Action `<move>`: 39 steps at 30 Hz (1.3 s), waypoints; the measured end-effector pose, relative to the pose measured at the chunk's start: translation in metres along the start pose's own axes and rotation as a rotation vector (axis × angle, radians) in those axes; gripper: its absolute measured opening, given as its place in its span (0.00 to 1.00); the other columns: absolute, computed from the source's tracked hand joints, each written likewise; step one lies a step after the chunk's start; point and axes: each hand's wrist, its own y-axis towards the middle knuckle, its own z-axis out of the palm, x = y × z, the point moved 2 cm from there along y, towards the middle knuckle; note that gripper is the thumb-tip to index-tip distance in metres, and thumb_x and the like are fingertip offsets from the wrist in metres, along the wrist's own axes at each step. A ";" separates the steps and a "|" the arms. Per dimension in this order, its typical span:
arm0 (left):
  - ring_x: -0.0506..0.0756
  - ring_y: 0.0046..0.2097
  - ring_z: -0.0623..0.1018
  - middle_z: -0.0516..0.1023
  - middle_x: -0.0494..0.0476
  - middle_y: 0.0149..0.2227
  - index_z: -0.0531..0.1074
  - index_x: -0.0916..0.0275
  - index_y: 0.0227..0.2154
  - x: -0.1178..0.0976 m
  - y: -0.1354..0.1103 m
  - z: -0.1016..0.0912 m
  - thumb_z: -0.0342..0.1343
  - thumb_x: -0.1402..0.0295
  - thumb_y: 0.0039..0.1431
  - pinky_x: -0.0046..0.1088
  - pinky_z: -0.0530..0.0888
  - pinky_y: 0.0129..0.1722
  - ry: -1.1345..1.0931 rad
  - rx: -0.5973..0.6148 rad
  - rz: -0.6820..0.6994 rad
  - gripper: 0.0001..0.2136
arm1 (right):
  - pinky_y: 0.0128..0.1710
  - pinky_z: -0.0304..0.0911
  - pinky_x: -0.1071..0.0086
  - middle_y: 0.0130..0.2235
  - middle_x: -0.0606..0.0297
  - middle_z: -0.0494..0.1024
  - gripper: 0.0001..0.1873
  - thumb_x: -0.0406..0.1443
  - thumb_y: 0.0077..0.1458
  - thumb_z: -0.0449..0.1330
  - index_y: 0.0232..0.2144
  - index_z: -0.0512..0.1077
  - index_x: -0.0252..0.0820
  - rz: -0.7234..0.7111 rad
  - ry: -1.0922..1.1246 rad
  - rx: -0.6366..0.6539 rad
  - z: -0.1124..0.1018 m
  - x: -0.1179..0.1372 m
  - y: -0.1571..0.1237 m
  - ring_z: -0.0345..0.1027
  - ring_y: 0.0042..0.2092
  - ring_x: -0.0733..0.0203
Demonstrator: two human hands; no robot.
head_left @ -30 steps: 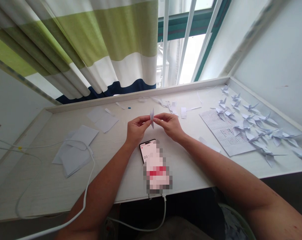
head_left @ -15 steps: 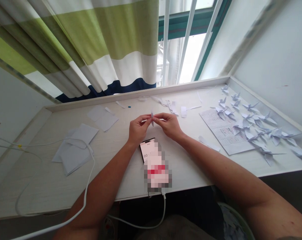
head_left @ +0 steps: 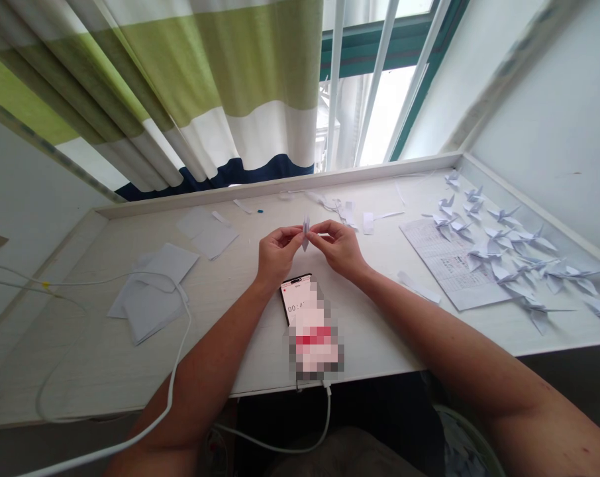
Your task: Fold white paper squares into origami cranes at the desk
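two hands work over the desk, with the phone as our landmark. just beyond the phone, our left hand and our right hand come close together, and both pinch a narrow folded paper crane between thumbs and fingertips. the fingers of each hand press in on the paper from either side, so the crane stands upright between them, clear of the desk. we cannot make out every fingertip behind the folds.

the phone lies face up just below our hands, its timer digits showing and its lower part hidden by pixelated blur. a white cable runs from its bottom end toward us, and a second cable loops to the left of it, across our left arm.

left of the phone lie loose paper squares, and two more sheets sit farther back. paper scraps lie beyond it. to its right, a printed sheet lies among many folded cranes, which spread toward the desk's far corner. far beyond the phone hang a striped curtain and a window.
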 end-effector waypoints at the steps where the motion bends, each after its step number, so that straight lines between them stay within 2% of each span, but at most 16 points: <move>1: 0.58 0.43 0.84 0.86 0.61 0.41 0.82 0.64 0.32 0.000 0.000 0.000 0.75 0.57 0.48 0.39 0.78 0.50 -0.011 -0.002 -0.009 0.16 | 0.48 0.76 0.57 0.36 0.62 0.83 0.21 0.53 0.50 0.74 0.32 0.79 0.42 0.001 0.004 -0.004 0.000 0.000 0.000 0.78 0.41 0.56; 8: 0.57 0.43 0.83 0.87 0.60 0.41 0.84 0.63 0.34 0.004 0.001 0.000 0.74 0.59 0.50 0.36 0.78 0.48 -0.029 0.004 -0.038 0.14 | 0.47 0.76 0.58 0.38 0.61 0.85 0.15 0.47 0.54 0.71 0.35 0.81 0.42 0.021 -0.016 0.002 -0.001 0.000 0.001 0.79 0.42 0.55; 11: 0.57 0.43 0.83 0.86 0.60 0.40 0.84 0.63 0.34 0.004 0.001 0.000 0.74 0.59 0.49 0.37 0.78 0.49 -0.035 -0.002 -0.019 0.14 | 0.45 0.75 0.60 0.37 0.61 0.84 0.13 0.45 0.53 0.72 0.34 0.80 0.42 0.020 0.012 -0.025 -0.001 0.000 0.002 0.78 0.40 0.56; 16: 0.55 0.40 0.83 0.85 0.58 0.37 0.80 0.63 0.33 0.002 0.001 0.002 0.75 0.61 0.47 0.35 0.79 0.47 -0.038 -0.022 0.015 0.15 | 0.42 0.74 0.62 0.36 0.63 0.81 0.15 0.45 0.50 0.73 0.33 0.77 0.43 0.013 0.067 -0.060 -0.001 -0.001 0.003 0.76 0.39 0.58; 21: 0.53 0.39 0.83 0.84 0.54 0.36 0.74 0.60 0.37 0.002 0.002 0.002 0.77 0.63 0.45 0.33 0.78 0.45 -0.077 -0.025 0.030 0.20 | 0.44 0.74 0.61 0.36 0.62 0.83 0.19 0.46 0.49 0.74 0.40 0.80 0.42 0.067 0.084 -0.023 -0.001 -0.001 0.003 0.77 0.40 0.57; 26: 0.54 0.39 0.82 0.84 0.56 0.35 0.79 0.63 0.34 0.003 0.002 0.001 0.74 0.61 0.48 0.34 0.78 0.45 -0.019 -0.012 0.015 0.15 | 0.46 0.75 0.59 0.40 0.60 0.85 0.21 0.50 0.49 0.74 0.37 0.82 0.42 0.056 0.065 0.029 0.000 0.005 -0.001 0.77 0.42 0.56; 31: 0.57 0.41 0.83 0.86 0.58 0.38 0.83 0.62 0.37 0.002 0.000 0.002 0.74 0.58 0.49 0.37 0.78 0.47 -0.015 0.012 -0.047 0.16 | 0.45 0.76 0.60 0.39 0.59 0.85 0.22 0.52 0.49 0.74 0.37 0.82 0.42 0.033 0.037 0.019 0.000 0.006 -0.001 0.77 0.42 0.56; 34: 0.56 0.41 0.83 0.86 0.59 0.39 0.83 0.62 0.34 0.001 -0.002 0.001 0.75 0.58 0.49 0.36 0.78 0.47 0.000 0.019 -0.033 0.15 | 0.46 0.76 0.59 0.39 0.59 0.85 0.22 0.53 0.50 0.73 0.37 0.82 0.42 0.020 0.033 0.027 -0.001 0.005 -0.001 0.78 0.42 0.55; 39: 0.54 0.37 0.82 0.85 0.57 0.35 0.82 0.62 0.32 0.004 -0.001 0.000 0.74 0.56 0.50 0.33 0.77 0.41 0.060 0.015 0.001 0.15 | 0.46 0.75 0.59 0.38 0.59 0.86 0.22 0.52 0.49 0.74 0.35 0.83 0.42 0.042 0.023 0.033 -0.002 0.002 0.000 0.79 0.41 0.54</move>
